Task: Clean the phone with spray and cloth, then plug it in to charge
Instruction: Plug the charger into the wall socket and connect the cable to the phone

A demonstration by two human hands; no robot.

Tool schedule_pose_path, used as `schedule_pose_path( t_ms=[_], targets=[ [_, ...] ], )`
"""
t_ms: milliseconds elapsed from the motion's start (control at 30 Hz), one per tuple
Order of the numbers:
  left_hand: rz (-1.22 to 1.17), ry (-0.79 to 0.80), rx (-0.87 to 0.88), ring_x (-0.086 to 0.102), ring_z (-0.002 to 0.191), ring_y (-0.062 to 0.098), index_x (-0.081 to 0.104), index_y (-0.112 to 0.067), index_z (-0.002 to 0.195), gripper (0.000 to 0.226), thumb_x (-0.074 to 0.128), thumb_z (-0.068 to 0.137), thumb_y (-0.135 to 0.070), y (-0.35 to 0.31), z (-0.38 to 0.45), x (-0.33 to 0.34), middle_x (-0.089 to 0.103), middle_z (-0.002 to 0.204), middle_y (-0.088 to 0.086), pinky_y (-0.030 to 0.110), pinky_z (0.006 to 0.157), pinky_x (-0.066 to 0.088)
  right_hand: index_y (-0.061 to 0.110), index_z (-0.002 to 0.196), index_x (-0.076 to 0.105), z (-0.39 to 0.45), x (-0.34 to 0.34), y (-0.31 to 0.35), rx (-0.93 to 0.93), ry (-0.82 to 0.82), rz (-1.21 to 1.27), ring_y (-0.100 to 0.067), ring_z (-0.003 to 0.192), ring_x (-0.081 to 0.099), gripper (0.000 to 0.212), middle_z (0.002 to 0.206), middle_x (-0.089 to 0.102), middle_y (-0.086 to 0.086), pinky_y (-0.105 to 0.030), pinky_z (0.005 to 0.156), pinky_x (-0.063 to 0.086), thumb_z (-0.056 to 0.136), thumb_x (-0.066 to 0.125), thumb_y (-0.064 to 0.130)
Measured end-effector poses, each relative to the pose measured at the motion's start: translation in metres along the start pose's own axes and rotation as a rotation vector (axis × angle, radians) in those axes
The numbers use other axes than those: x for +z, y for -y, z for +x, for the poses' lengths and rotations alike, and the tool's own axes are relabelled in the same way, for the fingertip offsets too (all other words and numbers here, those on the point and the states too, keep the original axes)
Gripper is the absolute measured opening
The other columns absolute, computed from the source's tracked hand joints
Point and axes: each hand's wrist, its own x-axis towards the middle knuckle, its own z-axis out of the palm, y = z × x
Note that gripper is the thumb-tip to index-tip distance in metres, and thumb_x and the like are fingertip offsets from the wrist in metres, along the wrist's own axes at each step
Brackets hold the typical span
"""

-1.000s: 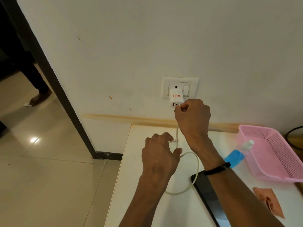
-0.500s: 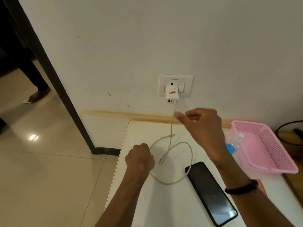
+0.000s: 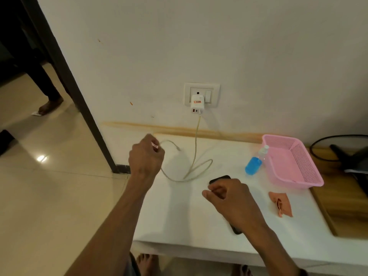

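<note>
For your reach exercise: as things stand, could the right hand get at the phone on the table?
Probably yes. The right hand hovers directly over the phone, which lies flat on the white table with nothing between them. The cable loops to the left, clear of it.

Illumination is warm, moderate and even across the wall (image 3: 258,46). 1 bright specular glare spot sits on the glossy floor tiles (image 3: 41,158) at left. The doorway (image 3: 18,36) at upper left is dark and underexposed. Soft, faint shadows fall on the white table (image 3: 185,222) beneath both forearms. Overall detail is soft and slightly blurred. Wide-angle distortion tilts the door frame (image 3: 79,100) near the edge.
</note>
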Motion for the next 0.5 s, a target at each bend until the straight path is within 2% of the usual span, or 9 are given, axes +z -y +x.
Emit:
schedule_pose_path(
  t_ms=[67,133,167,267,333,433,500],
  targets=[
    [-0.163,-0.106,0.104,0.07,0.071,-0.001,0.064,-0.033,0.105,0.016,0.072,0.091,-0.035,-0.014,-0.024,-0.023,0.073,0.081,-0.016,0.019,0.069,0.057,0.034,0.088,0.074,-0.001,-0.006,0.002,-0.051,-0.029,0.123,0.004,0.075,0.071,0.019,0.081,0.075,0.019,-0.012,0.068,0.052,0.086,0.073,0.052],
    [-0.22,-0.089,0.242,0.066,0.071,-0.014,0.064,-0.039,0.113,0.026,0.076,0.09,-0.04,-0.023,-0.06,-0.035,0.071,0.081,-0.025,0.001,0.068,0.048,0.034,0.087,0.075,-0.004,-0.009,0.008,-0.096,-0.044,0.331,0.001,0.077,0.073,0.022,0.082,0.077,0.02,-0.019,0.071,0.059,0.092,0.066,0.053],
    [-0.2,-0.043,0.317,0.067,0.073,-0.014,0.065,-0.04,0.115,0.027,0.076,0.09,-0.042,-0.024,-0.081,-0.035,0.072,0.083,-0.026,0.001,0.07,0.049,0.033,0.09,0.076,-0.007,-0.011,0.013,-0.097,-0.039,0.444,-0.003,0.08,0.075,0.027,0.085,0.078,0.017,-0.021,0.073,0.061,0.095,0.061,0.055],
    [-0.094,0.141,0.504,0.072,0.081,-0.005,0.07,-0.037,0.117,0.024,0.071,0.094,-0.044,-0.025,-0.135,-0.026,0.078,0.095,-0.02,0.02,0.08,0.06,0.028,0.112,0.073,-0.015,-0.018,0.025,-0.034,0.12,0.818,-0.014,0.095,0.077,0.04,0.102,0.08,0.004,-0.026,0.082,0.062,0.099,0.052,0.06],
    [-0.116,0.231,0.526,0.072,0.083,0.0,0.072,-0.035,0.115,0.022,0.07,0.095,-0.043,-0.03,-0.155,-0.021,0.078,0.098,-0.017,0.024,0.082,0.061,0.021,0.12,0.071,-0.025,-0.024,0.028,0.026,0.208,1.023,-0.022,0.102,0.076,0.044,0.11,0.078,-0.005,-0.027,0.081,0.061,0.102,0.05,0.055],
    [-0.128,0.412,0.5,0.071,0.081,0.002,0.073,-0.031,0.106,0.018,0.074,0.091,-0.041,-0.031,-0.169,-0.019,0.077,0.094,-0.015,0.025,0.082,0.061,0.011,0.119,0.071,-0.043,-0.036,0.019,0.141,0.149,1.225,-0.027,0.102,0.076,0.036,0.111,0.077,-0.013,-0.033,0.081,0.062,0.104,0.055,0.039],
    [-0.062,0.657,0.473,0.071,0.082,0.005,0.075,-0.025,0.101,0.018,0.079,0.088,-0.037,-0.024,-0.175,-0.016,0.077,0.094,-0.011,0.029,0.083,0.062,0.006,0.117,0.073,-0.053,-0.045,0.006,0.21,0.044,1.303,-0.025,0.09,0.076,0.028,0.104,0.078,-0.014,-0.038,0.086,0.062,0.1,0.063,0.027]
  ],
)
